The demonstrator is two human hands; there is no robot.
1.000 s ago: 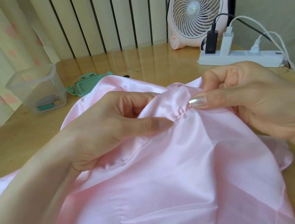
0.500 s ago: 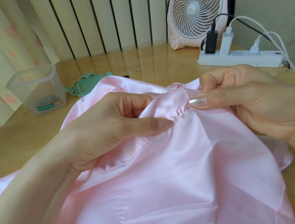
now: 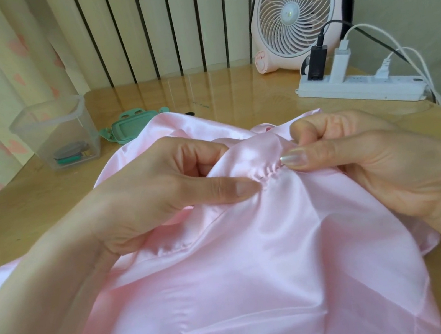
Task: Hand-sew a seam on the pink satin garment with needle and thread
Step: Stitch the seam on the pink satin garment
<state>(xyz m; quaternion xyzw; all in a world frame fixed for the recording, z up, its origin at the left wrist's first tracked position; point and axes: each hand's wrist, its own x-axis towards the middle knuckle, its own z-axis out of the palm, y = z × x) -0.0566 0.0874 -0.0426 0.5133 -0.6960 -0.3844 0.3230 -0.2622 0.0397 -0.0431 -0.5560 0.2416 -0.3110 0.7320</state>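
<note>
Hands are sitting close together over the cloth, not touching, with a short puckered seam (image 3: pixel 268 172) between them. Left hand (image 3: pixel 159 194) is pinching a fold of the pink satin garment (image 3: pixel 247 279), thumb lying on top and curled fingers tucking behind. Right hand (image 3: pixel 373 164) is pinching the other end of the pucker, thumb tip pressing against the forefinger. Needle and thread are not showing; possibly hiding in that pinch, cannot tell. Garment is lying bunched on the wooden table (image 3: pixel 229 86), lifting slightly where the hands are holding it and spreading toward the camera.

Judging the step: a stitch is probably being drawn through and tensioned. Doing it well is likely meaning the left pinch anchoring the fold while the right is pulling gently along the seam line. Gathers are already forming, so easing off and smoothing the pucker flat before the next stitch is looking wise. Satin is looking slippery, so the layers are risking sliding out of line.

Counting:
- two hands
- one garment
- one puckered seam section
- zero visible needles
- one clear plastic container (image 3: pixel 55 130) with small items inside, at far left
- one green lid (image 3: pixel 130 125) beside it
- one pink desk fan (image 3: pixel 301 10)
- one white power strip (image 3: pixel 360 88) carrying one black adapter (image 3: pixel 318 63) and one white adapter (image 3: pixel 340 62)
</note>
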